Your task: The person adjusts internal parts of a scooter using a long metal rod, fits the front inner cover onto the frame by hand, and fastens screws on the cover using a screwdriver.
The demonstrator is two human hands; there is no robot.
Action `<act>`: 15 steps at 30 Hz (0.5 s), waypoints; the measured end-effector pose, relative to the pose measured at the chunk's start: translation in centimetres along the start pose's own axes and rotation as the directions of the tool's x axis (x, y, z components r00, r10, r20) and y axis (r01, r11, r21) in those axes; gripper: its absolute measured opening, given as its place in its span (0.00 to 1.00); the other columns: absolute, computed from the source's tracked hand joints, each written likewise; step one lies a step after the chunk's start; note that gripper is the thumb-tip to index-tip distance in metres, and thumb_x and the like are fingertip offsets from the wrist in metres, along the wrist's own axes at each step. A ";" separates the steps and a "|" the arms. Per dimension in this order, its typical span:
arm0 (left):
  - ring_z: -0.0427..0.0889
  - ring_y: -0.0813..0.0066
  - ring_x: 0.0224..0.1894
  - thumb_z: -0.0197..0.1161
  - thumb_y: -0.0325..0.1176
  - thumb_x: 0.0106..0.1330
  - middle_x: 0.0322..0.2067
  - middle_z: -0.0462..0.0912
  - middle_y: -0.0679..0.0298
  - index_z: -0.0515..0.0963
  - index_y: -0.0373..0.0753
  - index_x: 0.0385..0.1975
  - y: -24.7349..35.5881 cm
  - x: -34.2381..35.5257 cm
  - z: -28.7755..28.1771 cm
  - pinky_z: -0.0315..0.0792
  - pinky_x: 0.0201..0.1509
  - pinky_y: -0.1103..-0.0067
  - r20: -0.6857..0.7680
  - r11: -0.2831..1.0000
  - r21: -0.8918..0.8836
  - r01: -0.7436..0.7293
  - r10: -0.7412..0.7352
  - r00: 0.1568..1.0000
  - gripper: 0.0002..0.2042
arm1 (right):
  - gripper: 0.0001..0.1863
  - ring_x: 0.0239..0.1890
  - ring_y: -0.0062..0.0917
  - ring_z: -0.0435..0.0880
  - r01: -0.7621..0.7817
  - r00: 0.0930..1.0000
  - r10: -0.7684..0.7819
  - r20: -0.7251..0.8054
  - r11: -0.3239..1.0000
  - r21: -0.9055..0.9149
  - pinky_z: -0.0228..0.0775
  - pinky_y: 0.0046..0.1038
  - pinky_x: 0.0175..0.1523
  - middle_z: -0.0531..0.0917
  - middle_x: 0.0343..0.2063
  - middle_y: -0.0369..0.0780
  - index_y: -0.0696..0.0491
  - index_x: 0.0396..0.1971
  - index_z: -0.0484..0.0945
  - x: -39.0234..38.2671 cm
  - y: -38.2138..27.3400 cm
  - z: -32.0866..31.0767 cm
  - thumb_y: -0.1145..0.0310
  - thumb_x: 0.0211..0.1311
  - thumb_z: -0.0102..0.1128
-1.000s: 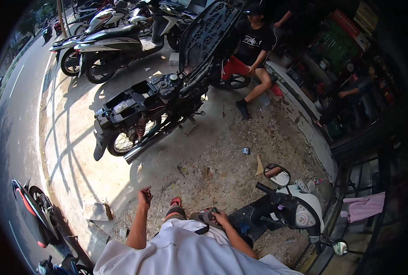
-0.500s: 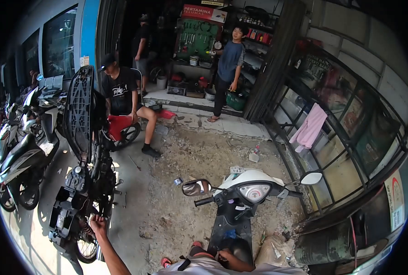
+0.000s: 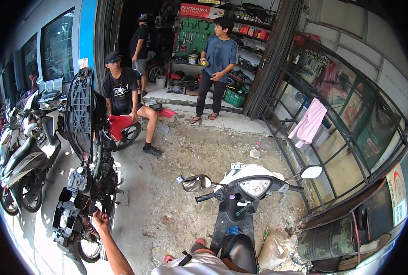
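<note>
My left hand (image 3: 101,221) reaches to the rear part of a stripped motorcycle (image 3: 79,179). Its fingers are curled closed near the rear shock absorber (image 3: 89,226); what they hold, if anything, is too small to make out. The motorcycle's seat (image 3: 79,112) stands raised on end, showing its ribbed black underside. Close in front of me is a white scooter (image 3: 268,175) with a black seat (image 3: 238,251). A blue rag or wrapper (image 3: 232,230) lies in its footwell. Of my right arm only a strip of forearm shows beside the seat; the right hand is hidden.
A person in black (image 3: 121,94) sits behind the motorcycle; another in blue (image 3: 220,57) stands on the step, holding a small can. More motorcycles (image 3: 30,160) stand at left. A metal rack with a pink cloth (image 3: 309,121) and a green drum (image 3: 325,243) are at right.
The person in blue has stepped left and turned their head. My right hand has slipped out of sight beside the scooter seat. My left hand stays at the motorcycle.
</note>
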State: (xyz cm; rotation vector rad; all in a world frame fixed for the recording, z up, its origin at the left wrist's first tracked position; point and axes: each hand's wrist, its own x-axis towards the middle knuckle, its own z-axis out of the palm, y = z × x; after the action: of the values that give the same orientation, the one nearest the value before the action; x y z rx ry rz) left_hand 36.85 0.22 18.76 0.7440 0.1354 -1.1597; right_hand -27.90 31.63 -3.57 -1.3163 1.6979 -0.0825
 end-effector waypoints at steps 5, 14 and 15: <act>0.52 0.79 0.16 0.50 0.33 0.58 0.14 0.56 0.72 0.59 0.47 0.18 0.4 -1.2 -1.9 0.52 0.21 0.81 0.003 1.000 0.011 -0.016 0.016 1.000 0.09 | 0.14 0.36 0.34 0.80 0.063 0.998 -0.062 0.026 0.998 -0.023 0.69 0.31 0.40 0.81 0.30 0.44 0.55 0.31 0.79 3.5 3.3 0.7 0.62 0.52 0.51; 0.51 0.81 0.15 0.48 0.32 0.59 0.13 0.54 0.73 0.64 0.45 0.24 0.2 -4.6 -3.6 0.51 0.22 0.82 -0.075 1.000 -0.020 -0.010 0.009 0.997 0.04 | 0.11 0.19 0.25 0.75 -0.552 0.814 0.566 0.127 0.690 0.468 0.71 0.31 0.25 0.75 0.17 0.38 0.54 0.23 0.74 -1.3 -10.7 -7.7 0.62 0.54 0.59; 0.51 0.81 0.15 0.49 0.32 0.59 0.14 0.54 0.73 0.65 0.45 0.25 -0.2 -4.9 -3.6 0.51 0.22 0.82 -0.067 0.999 -0.039 0.021 -0.024 0.997 0.03 | 0.10 0.19 0.25 0.75 -0.554 0.808 0.575 0.128 0.668 0.497 0.70 0.32 0.26 0.75 0.17 0.37 0.54 0.22 0.74 -1.6 -11.1 -7.9 0.62 0.54 0.58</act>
State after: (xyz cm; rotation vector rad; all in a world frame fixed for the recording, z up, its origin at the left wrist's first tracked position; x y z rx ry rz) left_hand 35.56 6.18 18.25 0.7496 0.2222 -1.1505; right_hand -25.57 24.58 7.98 -0.3510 1.8778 -0.1849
